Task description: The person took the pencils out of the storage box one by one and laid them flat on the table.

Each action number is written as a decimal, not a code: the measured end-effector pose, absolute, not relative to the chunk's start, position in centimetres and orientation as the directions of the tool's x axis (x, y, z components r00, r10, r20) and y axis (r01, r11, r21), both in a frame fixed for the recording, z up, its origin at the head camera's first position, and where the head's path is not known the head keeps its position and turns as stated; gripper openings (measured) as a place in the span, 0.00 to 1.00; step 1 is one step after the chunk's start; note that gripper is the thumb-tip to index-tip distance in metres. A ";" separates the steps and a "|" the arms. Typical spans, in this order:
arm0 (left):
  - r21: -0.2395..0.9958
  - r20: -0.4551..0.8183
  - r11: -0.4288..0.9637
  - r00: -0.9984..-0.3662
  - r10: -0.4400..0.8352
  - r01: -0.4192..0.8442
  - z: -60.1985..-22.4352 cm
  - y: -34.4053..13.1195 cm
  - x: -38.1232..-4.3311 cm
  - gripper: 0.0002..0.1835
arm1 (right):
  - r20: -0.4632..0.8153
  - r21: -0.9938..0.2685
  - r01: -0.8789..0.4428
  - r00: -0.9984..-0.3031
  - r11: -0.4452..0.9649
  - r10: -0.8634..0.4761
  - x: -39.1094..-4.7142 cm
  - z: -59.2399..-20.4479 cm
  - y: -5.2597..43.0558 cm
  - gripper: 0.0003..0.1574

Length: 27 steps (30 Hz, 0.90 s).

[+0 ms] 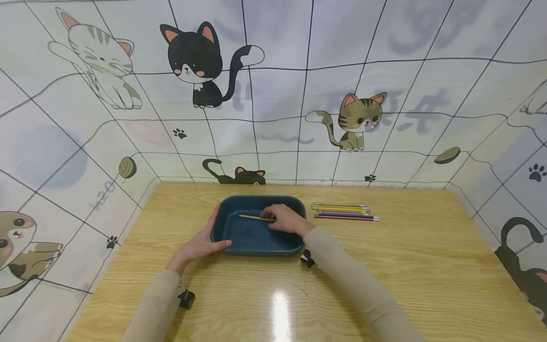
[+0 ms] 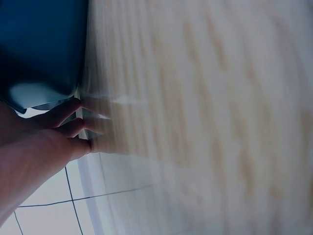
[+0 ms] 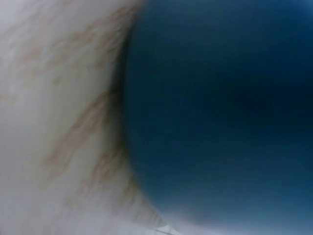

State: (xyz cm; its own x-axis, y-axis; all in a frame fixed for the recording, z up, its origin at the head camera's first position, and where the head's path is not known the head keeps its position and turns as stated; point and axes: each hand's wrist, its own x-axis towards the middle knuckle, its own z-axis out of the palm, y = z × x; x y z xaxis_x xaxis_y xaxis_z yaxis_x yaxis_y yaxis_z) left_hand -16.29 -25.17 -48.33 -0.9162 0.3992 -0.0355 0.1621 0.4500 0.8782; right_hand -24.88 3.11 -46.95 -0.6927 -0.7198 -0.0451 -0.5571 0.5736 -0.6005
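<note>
A deep blue rectangular tray (image 1: 256,240) with rounded corners stands on the table. My left hand (image 1: 200,244) grips its left side, the thumb over the near rim and the fingers along the outer wall. The left wrist view shows those fingers beside a corner of the tray (image 2: 44,54). Inside the tray, my right hand (image 1: 283,219) pinches a yellow pencil (image 1: 251,217) near its right end; the tip points left, low over the tray floor. In the right wrist view the blurred tray wall (image 3: 210,127) fills most of the frame, and the hand is hidden.
Several coloured pencils (image 1: 342,213) with white ends lie side by side on the wooden table (image 1: 427,266), right of the tray. A cat-patterned cloth or wall covering (image 1: 282,104) rises behind the table and at both sides.
</note>
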 end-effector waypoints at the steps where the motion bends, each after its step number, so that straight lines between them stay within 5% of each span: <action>1: 0.878 -0.033 0.450 -0.916 0.400 0.165 -48.3 -25.2 -16.3 0.59 | -0.046 -0.592 -0.565 -0.688 0.575 -0.724 -24.9 -47.0 3.1 0.20; 13: 0.881 -0.049 0.449 -0.914 0.402 0.150 -48.4 -25.3 -16.5 0.59 | -0.032 -0.536 -0.593 -0.697 0.601 -0.716 -24.9 -46.8 3.0 0.20; 27: 0.874 -0.066 0.466 -0.917 0.393 0.137 -48.4 -25.3 -16.4 0.59 | -0.063 -0.662 -0.497 -0.708 0.561 -0.703 -24.9 -47.0 3.3 0.18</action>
